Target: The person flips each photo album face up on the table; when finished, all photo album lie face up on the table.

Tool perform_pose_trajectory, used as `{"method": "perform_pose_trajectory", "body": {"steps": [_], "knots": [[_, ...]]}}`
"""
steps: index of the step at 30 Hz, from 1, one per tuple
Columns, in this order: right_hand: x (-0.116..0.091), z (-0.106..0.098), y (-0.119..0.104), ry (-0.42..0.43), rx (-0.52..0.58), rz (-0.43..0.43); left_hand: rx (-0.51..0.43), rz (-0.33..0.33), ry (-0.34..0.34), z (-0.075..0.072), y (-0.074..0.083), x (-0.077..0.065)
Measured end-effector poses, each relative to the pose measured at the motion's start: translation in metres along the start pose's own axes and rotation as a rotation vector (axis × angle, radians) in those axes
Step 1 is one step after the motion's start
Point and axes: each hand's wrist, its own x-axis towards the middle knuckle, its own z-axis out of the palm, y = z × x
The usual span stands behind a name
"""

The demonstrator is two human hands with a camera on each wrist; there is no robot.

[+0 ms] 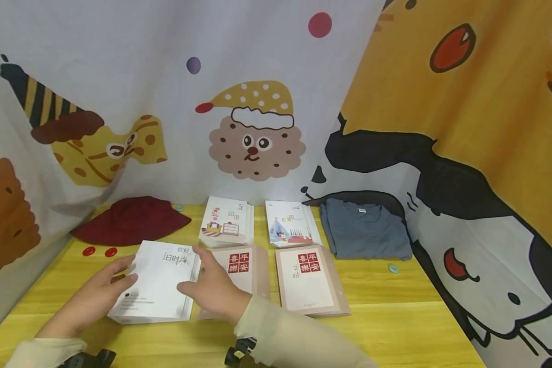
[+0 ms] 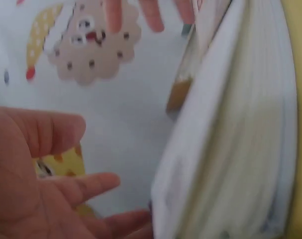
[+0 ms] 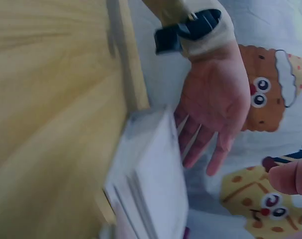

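A thick white book [image 1: 154, 281] with Chinese print on its cover lies at the left front of the table; whether it is one book or a stack I cannot tell. My left hand [image 1: 89, 294] is at its left side, with fingers extended and spread in the right wrist view. At the book's right side is my right hand [image 1: 218, 289], thumb reaching over the cover. The right thumb [image 3: 290, 178] stands out from the book in the right wrist view. Beside the right hand lies a beige book [image 1: 246, 268] with red characters, partly hidden by that hand.
Another beige book [image 1: 305, 281] lies to the right. Behind are two illustrated white books, one left [image 1: 225, 220] and one right [image 1: 292, 222]. A dark red hat [image 1: 133, 222], folded grey-blue shirt [image 1: 365, 230], red buttons [image 1: 111, 252] and a green button [image 1: 393, 268] lie around. A printed curtain [image 1: 165, 41] stands behind.
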Motion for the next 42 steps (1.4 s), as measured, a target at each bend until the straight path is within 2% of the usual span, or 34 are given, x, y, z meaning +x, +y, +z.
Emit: {"method": "perform_pose_trajectory", "body": {"steps": [4, 6, 10, 16, 23, 29, 36, 42], "knots": [[-0.005, -0.023, 0.000, -0.009, -0.011, -0.020, 0.033, 0.068, 0.065, 0.010, 0.020, -0.004], [-0.007, -0.036, 0.002, -0.001, -0.026, -0.032, 0.016, 0.096, 0.071, 0.016, 0.030, -0.003], [-0.014, -0.060, 0.010, 0.020, -0.057, -0.040, -0.049, 0.108, 0.039, 0.032, 0.044, 0.001], [-0.024, -0.089, 0.023, 0.036, -0.122, -0.024, -0.133, 0.162, -0.035, 0.051, 0.056, 0.009], [-0.039, -0.111, 0.043, 0.049, -0.126, 0.030, -0.246, 0.084, -0.161, 0.069, 0.069, 0.018], [-0.052, -0.118, 0.059, 0.042, -0.112, 0.023, -0.334, 0.039, -0.248, 0.089, 0.075, 0.023], [-0.056, -0.116, 0.065, 0.000, -0.050, 0.021, -0.351, -0.024, -0.255, 0.102, 0.082, 0.033], [-0.054, -0.112, 0.065, 0.005, -0.039, 0.026, -0.305, -0.054, -0.236, 0.112, 0.084, 0.042]]}}
